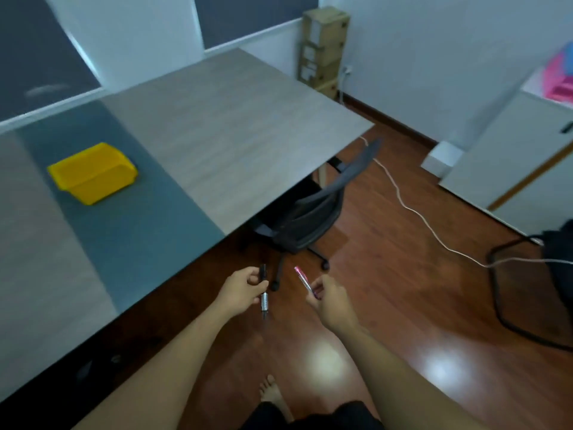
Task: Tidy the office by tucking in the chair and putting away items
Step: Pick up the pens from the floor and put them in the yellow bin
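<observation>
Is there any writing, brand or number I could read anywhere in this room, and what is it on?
None can be read.
Cardboard boxes: pale labels, too blurred.
Black pen in the left hand: faint marks on its silver band, too small.
Pink pen in the right hand: no legible print.

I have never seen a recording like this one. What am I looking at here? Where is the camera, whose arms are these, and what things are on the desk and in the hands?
There is no machine here. A person wears one wide-angle camera on the head, so you look forward and down along their own bare arms. The left hand holds a black pen, and the right hand holds a pink pen. Both are over the wooden floor, beside the desk. On the desk stands only a yellow bin, on a grey-blue mat. A black office chair is partly pushed under the desk's edge. A white cable runs across the floor.
</observation>
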The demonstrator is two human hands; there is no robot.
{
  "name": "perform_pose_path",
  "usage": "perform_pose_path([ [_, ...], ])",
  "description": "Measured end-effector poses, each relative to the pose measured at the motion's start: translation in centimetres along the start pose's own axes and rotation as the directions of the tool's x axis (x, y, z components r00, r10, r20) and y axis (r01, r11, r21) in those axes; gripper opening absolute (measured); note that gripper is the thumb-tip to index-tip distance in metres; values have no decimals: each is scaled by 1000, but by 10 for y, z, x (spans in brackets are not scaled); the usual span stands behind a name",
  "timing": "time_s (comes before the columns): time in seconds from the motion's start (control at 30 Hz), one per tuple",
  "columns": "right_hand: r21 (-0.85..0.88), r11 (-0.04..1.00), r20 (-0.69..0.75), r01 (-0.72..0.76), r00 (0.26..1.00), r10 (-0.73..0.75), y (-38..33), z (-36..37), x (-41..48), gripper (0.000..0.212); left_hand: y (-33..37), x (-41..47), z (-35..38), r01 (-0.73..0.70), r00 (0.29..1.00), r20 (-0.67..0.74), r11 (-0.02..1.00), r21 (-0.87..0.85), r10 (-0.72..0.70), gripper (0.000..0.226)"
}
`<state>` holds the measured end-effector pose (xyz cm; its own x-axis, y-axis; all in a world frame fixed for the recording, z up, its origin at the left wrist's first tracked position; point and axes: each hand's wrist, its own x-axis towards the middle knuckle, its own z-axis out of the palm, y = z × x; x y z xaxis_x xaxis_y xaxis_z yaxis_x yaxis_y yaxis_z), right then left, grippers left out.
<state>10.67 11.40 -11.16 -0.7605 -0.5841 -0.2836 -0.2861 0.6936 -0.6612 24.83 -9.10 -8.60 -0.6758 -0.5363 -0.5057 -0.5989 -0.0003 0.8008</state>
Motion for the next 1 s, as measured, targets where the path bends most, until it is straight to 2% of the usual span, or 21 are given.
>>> perform_pose_path([
  [0.13,-12,995,114,103,988,-101,-49,32,35,17,-27,6,-60,72,992,-99,990,-125,-84,34],
  [0.4,-27,966,300,256,924,-236,-145,93,120,14,-51,22,-151,102,936,-284,933,-345,-207,31],
  [0.57,-43,947,358,317,890,-282,-201,123,191,13,-53,48,-206,77,882,-388,896,-437,-266,24],
  [0.83,-24,907,427,421,824,-371,-290,151,285,10,-37,94,-276,21,802,-496,844,-536,-334,22],
  [1.0,-21,894,488,447,785,-381,-343,175,318,10,-30,118,-312,-7,786,-501,806,-592,-362,19],
])
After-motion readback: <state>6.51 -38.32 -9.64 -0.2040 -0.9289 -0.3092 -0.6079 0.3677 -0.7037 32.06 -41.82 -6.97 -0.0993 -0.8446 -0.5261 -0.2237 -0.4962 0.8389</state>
